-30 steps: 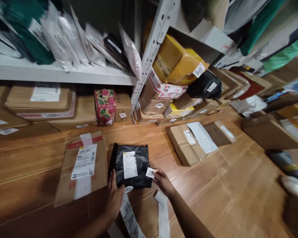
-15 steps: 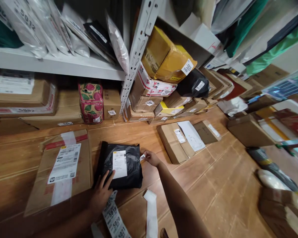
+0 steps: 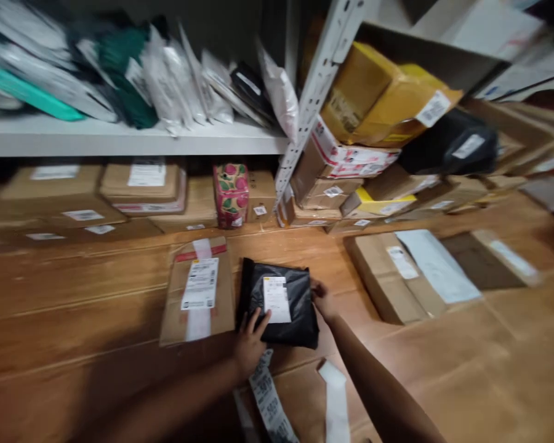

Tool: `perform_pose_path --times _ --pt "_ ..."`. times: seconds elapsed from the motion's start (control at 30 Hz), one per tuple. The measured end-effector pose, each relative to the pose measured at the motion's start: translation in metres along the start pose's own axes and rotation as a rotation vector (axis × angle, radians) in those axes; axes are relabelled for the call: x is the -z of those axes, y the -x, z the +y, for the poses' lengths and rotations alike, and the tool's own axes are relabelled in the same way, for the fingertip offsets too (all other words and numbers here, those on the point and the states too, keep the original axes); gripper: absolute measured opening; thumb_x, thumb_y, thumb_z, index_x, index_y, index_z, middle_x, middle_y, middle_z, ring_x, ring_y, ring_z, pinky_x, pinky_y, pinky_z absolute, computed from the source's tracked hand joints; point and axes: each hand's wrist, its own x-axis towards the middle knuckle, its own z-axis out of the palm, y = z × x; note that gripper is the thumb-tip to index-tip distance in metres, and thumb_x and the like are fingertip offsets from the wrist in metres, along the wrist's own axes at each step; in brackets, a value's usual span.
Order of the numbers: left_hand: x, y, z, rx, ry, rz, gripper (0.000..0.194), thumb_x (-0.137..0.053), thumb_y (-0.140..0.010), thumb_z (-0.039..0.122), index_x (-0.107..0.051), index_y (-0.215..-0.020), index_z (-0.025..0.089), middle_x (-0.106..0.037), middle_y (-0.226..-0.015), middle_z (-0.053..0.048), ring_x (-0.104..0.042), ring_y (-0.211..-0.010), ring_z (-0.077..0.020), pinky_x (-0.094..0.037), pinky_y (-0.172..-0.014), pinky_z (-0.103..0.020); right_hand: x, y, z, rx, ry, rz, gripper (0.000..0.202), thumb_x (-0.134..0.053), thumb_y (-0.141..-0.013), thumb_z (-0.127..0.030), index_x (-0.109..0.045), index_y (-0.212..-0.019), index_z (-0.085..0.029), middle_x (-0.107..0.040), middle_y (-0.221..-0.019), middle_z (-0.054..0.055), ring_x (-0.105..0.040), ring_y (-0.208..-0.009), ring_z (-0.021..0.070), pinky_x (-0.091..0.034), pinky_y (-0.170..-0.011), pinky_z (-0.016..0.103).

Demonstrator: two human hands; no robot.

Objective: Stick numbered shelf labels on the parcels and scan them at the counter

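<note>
A black plastic parcel (image 3: 253,289) with a white shipping label (image 3: 277,299) lies on the wooden floor. My left hand (image 3: 252,344) rests on its lower left part, fingers spread, fingertips by the label. At the parcel's right edge, my right hand (image 3: 322,300) has its fingers bent together; whatever is between them is too blurred to make out. Below the parcel, a strip of numbered stickers (image 3: 270,400) curls near my left wrist, and a blank white strip (image 3: 336,400) lies to its right.
Left of the black parcel lies a flat cardboard parcel (image 3: 170,317). A cardboard box (image 3: 383,283) lies to the right. Behind stands a metal shelf (image 3: 133,143) with bagged parcels above stacked boxes (image 3: 138,184), with a yellow-wrapped box (image 3: 373,92) beyond its post.
The view has swung left, so things appear further right. My right hand is now against the parcel's right edge, and the small white sticker it held no longer shows. My left hand stays on the parcel.
</note>
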Motion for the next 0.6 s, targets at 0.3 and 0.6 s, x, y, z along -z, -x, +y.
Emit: perform_pose_path --times 0.3,0.6 --pt "0.128 0.008 0.037 -0.319 0.338 -0.242 0.016 -0.057 -0.083 0.025 -0.07 -0.077 0.018 -0.073 -0.088 -0.006 -0.063 -0.096 -0.0207 -0.046 -0.087 -0.032 -0.034 0.091 -0.109 0.044 -0.002 -0.277 0.05 -0.048 -0.078 -0.065 -0.068 -0.083 -0.019 -0.064 -0.072 0.006 -0.054 -0.06 0.0177 -0.045 -0.06 0.032" --pt "0.201 0.081 0.011 0.305 0.822 -0.229 0.048 -0.044 -0.083 0.055 -0.062 -0.061 0.016 -0.051 -0.055 0.003 -0.04 -0.053 -0.01 -0.029 -0.05 -0.021 -0.1 0.157 -0.175 0.011 -0.047 -0.608 0.017 -0.068 -0.075 -0.038 -0.073 -0.077 -0.022 -0.068 -0.071 0.004 -0.06 -0.064 0.0161 -0.046 -0.058 0.026"
